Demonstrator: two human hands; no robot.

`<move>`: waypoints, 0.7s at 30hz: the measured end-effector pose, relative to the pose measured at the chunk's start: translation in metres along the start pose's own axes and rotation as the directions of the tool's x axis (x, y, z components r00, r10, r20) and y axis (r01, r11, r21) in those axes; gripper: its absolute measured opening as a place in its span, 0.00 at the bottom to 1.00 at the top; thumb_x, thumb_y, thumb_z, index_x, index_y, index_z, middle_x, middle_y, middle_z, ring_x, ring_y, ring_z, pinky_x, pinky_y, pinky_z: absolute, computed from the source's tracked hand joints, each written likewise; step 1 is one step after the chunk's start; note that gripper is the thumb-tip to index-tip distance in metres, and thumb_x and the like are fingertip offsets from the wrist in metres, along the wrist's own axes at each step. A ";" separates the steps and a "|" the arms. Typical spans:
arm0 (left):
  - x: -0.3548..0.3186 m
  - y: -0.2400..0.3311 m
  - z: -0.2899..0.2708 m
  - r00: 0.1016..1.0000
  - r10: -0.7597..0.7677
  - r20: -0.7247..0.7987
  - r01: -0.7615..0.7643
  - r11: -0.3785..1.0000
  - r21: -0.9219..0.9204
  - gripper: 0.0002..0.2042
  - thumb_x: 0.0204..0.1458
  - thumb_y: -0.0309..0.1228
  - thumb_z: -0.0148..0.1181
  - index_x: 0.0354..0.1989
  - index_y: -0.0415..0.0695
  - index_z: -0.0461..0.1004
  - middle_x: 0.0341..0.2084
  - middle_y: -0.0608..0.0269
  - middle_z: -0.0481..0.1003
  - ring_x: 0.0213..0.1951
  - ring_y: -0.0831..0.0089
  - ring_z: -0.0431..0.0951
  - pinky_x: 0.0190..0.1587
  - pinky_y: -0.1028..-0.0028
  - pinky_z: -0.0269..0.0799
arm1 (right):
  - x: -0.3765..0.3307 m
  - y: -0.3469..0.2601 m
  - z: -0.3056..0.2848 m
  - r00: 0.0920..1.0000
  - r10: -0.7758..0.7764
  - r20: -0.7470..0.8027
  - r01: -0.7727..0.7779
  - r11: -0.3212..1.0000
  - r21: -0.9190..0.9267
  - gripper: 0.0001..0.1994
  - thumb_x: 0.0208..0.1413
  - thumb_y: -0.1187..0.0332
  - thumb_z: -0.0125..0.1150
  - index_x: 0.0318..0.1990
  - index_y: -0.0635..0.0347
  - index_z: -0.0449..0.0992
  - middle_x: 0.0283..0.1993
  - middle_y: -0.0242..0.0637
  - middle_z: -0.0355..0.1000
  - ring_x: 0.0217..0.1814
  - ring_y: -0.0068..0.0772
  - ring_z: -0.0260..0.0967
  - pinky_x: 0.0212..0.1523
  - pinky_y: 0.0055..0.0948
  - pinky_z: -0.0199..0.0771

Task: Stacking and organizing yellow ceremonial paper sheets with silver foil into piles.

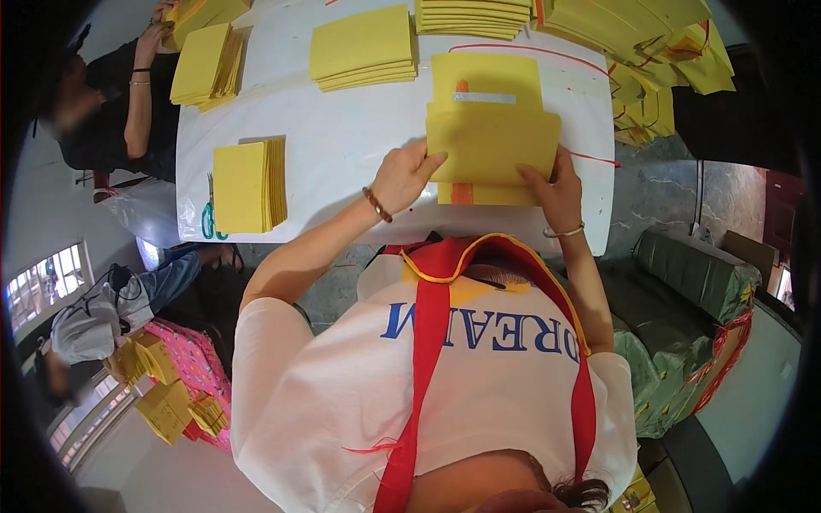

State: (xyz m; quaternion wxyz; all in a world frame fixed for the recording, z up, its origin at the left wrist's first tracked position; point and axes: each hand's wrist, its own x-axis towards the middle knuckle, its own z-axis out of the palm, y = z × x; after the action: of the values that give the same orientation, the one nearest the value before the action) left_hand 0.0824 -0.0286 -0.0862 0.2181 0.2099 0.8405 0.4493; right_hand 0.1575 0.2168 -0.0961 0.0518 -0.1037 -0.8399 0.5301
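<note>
I hold a folded-looking yellow paper piece (492, 141) level in front of me, gripped at both sides. My left hand (410, 175) pinches its left edge, thumb on top. On its right edge my right hand (560, 188) is closed, thumb over the lower corner. Beneath it lies a larger yellow sheet (487, 73) with an orange strip, showing above and below the held piece. A pale, flat strip (484, 98) lies across this sheet, just beyond the held paper. Whether the held piece is one layer or several I cannot tell.
The white table (359, 128) carries several yellow paper stacks (363, 47), one at the left (239, 188) beside teal-handled scissors (209, 218). Red string (547, 51) lies beyond my hands. A co-worker's arm (138, 111) reaches in at the far left. Green-wrapped bundles (684, 291) stand at right.
</note>
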 end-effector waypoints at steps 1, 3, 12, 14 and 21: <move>0.007 -0.001 0.001 0.996 -0.082 -0.019 0.078 0.984 -0.157 0.14 0.55 0.36 0.50 0.42 0.38 0.71 0.20 0.50 0.71 0.23 0.61 0.71 0.29 0.67 0.66 | 0.005 0.000 0.004 0.995 0.050 -0.085 -0.038 0.990 0.133 0.21 0.45 0.64 0.64 0.48 0.55 0.71 0.34 0.37 0.75 0.33 0.34 0.72 0.31 0.27 0.67; 0.015 -0.006 0.001 0.984 -0.175 0.016 0.174 0.959 -0.224 0.15 0.54 0.36 0.50 0.43 0.38 0.71 0.21 0.55 0.72 0.23 0.71 0.70 0.28 0.71 0.66 | 0.009 -0.003 0.006 0.996 0.039 -0.077 -0.030 0.994 0.107 0.23 0.45 0.64 0.64 0.51 0.55 0.69 0.35 0.38 0.75 0.33 0.33 0.72 0.32 0.26 0.68; 0.030 -0.010 -0.004 0.930 -0.315 0.191 0.368 0.788 -0.494 0.12 0.53 0.32 0.51 0.36 0.35 0.74 0.18 0.67 0.70 0.17 0.82 0.64 0.21 0.80 0.63 | 0.020 0.000 0.008 0.999 0.010 -0.045 -0.017 0.988 -0.154 0.25 0.45 0.61 0.63 0.52 0.56 0.69 0.41 0.46 0.74 0.40 0.39 0.73 0.40 0.29 0.70; 0.031 -0.013 -0.004 0.929 -0.306 0.208 0.370 0.785 -0.498 0.11 0.53 0.33 0.52 0.36 0.37 0.71 0.17 0.67 0.69 0.16 0.83 0.64 0.20 0.81 0.63 | 0.020 -0.001 0.009 0.999 0.018 -0.052 -0.026 0.987 -0.160 0.25 0.45 0.61 0.63 0.52 0.56 0.69 0.41 0.46 0.74 0.42 0.40 0.73 0.41 0.30 0.70; 0.028 0.003 -0.012 0.961 -0.147 -0.235 0.106 0.978 -0.178 0.10 0.48 0.32 0.59 0.34 0.43 0.66 0.23 0.62 0.70 0.25 0.72 0.70 0.27 0.71 0.65 | 0.021 0.000 0.011 0.998 0.039 -0.058 -0.048 0.985 -0.167 0.25 0.44 0.61 0.64 0.52 0.56 0.70 0.42 0.47 0.73 0.43 0.41 0.72 0.41 0.31 0.70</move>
State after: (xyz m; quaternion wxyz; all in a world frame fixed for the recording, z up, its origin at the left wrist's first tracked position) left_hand 0.0528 -0.0197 -0.0828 0.1568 0.0794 0.8330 0.5247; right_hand 0.1350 0.2116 -0.1010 0.0541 -0.1405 -0.8776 0.4552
